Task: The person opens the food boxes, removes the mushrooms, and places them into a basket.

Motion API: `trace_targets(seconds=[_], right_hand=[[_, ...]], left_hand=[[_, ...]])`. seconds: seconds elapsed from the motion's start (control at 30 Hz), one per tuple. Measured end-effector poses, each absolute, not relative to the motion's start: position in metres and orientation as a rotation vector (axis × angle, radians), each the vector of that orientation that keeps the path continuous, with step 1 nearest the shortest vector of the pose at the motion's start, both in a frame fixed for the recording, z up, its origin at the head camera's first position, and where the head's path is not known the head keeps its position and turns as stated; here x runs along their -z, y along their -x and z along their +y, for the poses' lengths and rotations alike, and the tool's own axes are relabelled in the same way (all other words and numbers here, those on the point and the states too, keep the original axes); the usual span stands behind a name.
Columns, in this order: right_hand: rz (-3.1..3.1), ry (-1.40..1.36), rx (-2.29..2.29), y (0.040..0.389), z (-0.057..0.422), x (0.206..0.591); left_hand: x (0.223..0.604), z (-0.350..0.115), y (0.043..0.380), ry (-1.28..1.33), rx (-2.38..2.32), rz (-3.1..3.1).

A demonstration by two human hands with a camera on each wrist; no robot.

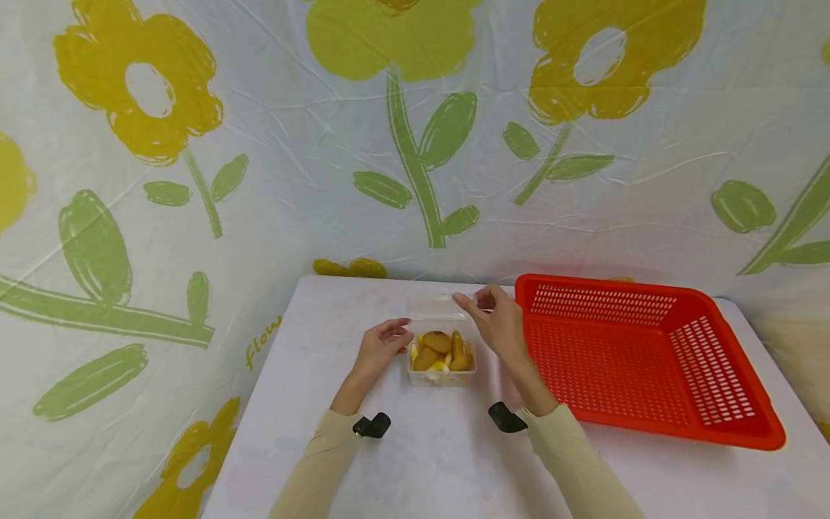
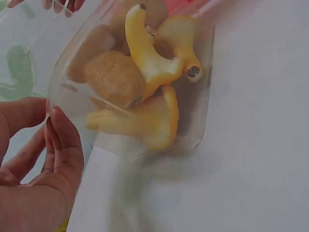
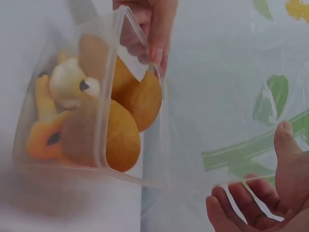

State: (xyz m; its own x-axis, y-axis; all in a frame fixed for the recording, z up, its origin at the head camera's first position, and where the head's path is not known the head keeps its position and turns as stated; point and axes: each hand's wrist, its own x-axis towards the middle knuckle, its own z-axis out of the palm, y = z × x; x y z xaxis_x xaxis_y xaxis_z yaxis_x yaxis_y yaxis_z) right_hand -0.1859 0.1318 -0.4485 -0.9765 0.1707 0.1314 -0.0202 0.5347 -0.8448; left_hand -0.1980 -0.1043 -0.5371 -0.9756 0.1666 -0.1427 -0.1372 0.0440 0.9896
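Currently, the left hand pinches the left rim of a clear container, while the right hand holds a lid by its right edge; the container (brown and yellow pieces inside) sits on the desk, left of a red basket.

Soft, diffuse light fills the sharp head view, leaving faint shadows on the desk and pale glints on the clear lid; wide-angle distortion stretches the red basket. Both wrist views look dimmer, greyish, with blurred shadows beside the hazy plastic container.
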Motion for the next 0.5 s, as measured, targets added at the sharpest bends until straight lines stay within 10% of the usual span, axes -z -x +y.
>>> trace_targets(seconds=[0.5], right_hand=[[-2.527,0.102,-1.448,0.219,0.134,0.449]], left_hand=[[0.538,-0.098,0.193,0.069,-2.14,2.037]])
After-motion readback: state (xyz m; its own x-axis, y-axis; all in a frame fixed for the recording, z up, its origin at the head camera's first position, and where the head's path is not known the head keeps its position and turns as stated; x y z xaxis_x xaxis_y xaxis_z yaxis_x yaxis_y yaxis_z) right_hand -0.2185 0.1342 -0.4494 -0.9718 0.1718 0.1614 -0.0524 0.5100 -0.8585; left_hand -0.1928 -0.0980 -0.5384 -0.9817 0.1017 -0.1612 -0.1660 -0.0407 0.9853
